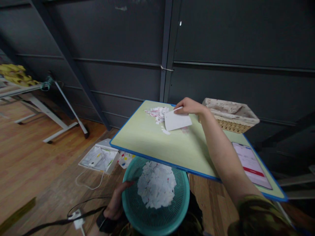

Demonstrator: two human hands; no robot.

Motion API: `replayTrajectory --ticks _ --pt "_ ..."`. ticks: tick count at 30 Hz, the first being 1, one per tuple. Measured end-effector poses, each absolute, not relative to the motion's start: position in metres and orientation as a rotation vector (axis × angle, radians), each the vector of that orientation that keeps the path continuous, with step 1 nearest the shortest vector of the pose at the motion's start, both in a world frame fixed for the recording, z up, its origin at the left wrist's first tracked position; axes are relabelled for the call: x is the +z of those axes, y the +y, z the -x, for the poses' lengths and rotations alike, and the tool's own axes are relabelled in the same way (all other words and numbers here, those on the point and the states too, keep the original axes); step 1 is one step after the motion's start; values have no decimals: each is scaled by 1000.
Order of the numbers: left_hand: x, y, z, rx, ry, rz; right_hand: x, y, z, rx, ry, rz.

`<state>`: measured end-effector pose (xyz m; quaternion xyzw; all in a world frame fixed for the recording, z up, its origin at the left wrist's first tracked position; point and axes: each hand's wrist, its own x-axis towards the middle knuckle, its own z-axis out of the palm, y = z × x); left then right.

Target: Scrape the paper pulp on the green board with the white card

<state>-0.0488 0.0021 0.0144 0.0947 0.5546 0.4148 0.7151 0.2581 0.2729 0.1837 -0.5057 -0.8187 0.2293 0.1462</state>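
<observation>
My right hand (189,106) reaches across a pale green table with a blue edge (147,137) and grips a white flat scraper card (177,120). The card's lower edge rests on the tabletop beside a heap of white and pink paper scraps (157,113) at the far side. My left hand (116,200) holds the rim of a teal plastic basket (133,209) just below the table's near edge. The basket holds a pile of shredded paper pieces (156,184).
A wicker basket with cloth lining (230,116) stands at the table's far right. A tablet with a lit screen (251,164) lies on the right side. On the wooden floor lie a white box (99,159), cables and a power plug (77,220). A dark wall rises behind.
</observation>
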Motion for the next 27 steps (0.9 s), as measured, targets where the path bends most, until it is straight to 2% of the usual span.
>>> replayTrajectory --ticks 9,15,27 --pt "17 2 49 910 1224 -200 183 271 -257 743 -2445 1383" --pt "20 2 47 913 1197 -175 181 277 -257 405 -2404 1456" --pt "15 2 50 920 1252 -225 183 270 -248 175 -2386 1452"
